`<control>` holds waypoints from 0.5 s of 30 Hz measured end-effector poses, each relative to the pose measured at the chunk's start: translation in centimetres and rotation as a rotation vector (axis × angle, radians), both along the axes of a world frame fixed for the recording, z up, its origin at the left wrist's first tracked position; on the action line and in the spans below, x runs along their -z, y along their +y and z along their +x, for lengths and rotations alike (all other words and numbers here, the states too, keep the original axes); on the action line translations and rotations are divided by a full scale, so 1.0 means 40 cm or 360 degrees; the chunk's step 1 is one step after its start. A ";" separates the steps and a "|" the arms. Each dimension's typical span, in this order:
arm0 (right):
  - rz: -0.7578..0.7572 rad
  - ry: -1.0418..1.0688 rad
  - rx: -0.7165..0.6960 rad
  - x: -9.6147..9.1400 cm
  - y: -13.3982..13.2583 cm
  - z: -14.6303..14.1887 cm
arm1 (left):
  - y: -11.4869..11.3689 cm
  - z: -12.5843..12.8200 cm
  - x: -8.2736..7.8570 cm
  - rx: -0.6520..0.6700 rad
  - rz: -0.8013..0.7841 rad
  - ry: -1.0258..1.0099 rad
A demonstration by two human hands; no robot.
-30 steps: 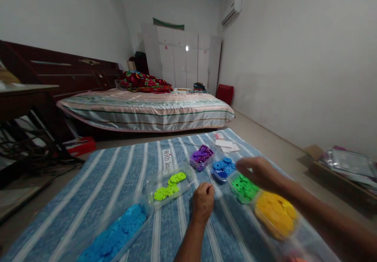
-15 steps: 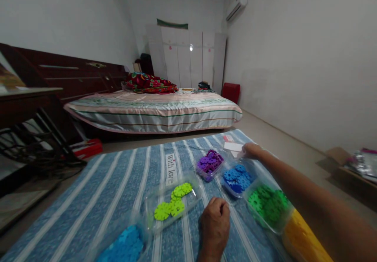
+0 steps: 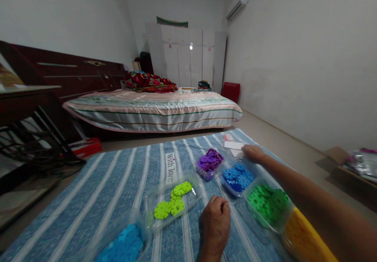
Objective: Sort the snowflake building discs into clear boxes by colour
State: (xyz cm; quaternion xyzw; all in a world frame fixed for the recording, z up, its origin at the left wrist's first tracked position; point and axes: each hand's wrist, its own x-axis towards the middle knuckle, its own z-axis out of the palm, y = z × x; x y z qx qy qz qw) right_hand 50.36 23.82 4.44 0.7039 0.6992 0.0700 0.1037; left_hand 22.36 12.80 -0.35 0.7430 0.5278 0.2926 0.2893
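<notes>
My left hand [image 3: 216, 222] rests as a closed fist on the blue striped cloth [image 3: 118, 183], just right of a clear tray of lime green discs [image 3: 172, 201]. My right hand [image 3: 252, 152] reaches far forward, its fingers on a white paper card [image 3: 233, 145] at the cloth's far edge; whether it grips the card is hidden. Under that arm sit clear trays of purple pieces [image 3: 209, 161], dark blue pieces [image 3: 237, 177], green pieces [image 3: 266, 205] and yellow pieces [image 3: 304, 240]. A tray of light blue pieces [image 3: 123, 246] lies at the near left.
A striped bed [image 3: 153, 110] with a red floral bundle stands beyond the cloth. Dark wooden furniture [image 3: 38, 93] and a tangle of black metal are at the left. White wardrobes and a red bin are at the back, and a cardboard box with plastic bags at the right.
My right hand moved from above the green tray out to the white card at the far edge. The left fist stayed put while the view shifted.
</notes>
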 end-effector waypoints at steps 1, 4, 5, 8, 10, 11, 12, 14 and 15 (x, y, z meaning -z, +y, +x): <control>-0.0001 -0.0003 -0.0011 0.000 0.001 -0.003 | -0.001 0.000 0.000 -0.0001 -0.0002 0.0005; -0.0030 -0.0014 -0.0031 0.001 0.012 -0.012 | -0.002 0.000 0.003 -0.0002 -0.0007 -0.0002; -0.0040 -0.0019 -0.0030 0.002 0.016 -0.015 | -0.002 0.000 0.004 -0.0002 -0.0005 -0.0012; -0.0059 -0.0033 -0.0015 0.005 0.023 -0.019 | -0.003 -0.001 0.006 -0.0006 0.0008 -0.0020; -0.0063 -0.0037 -0.0002 0.004 0.021 -0.018 | -0.004 -0.002 0.004 -0.0011 0.0002 -0.0008; -0.0062 -0.0037 0.0004 0.003 0.019 -0.018 | -0.004 -0.002 0.002 -0.0010 -0.0004 -0.0003; -0.0057 -0.0035 0.0009 0.001 0.016 -0.016 | -0.004 -0.002 0.001 -0.0009 -0.0011 -0.0001; -0.0038 -0.0025 0.0019 -0.004 0.008 -0.013 | -0.004 -0.001 -0.001 -0.0004 -0.0018 0.0000; -0.0030 -0.0018 0.0026 -0.007 0.003 -0.011 | -0.004 -0.001 -0.002 -0.0007 -0.0015 0.0003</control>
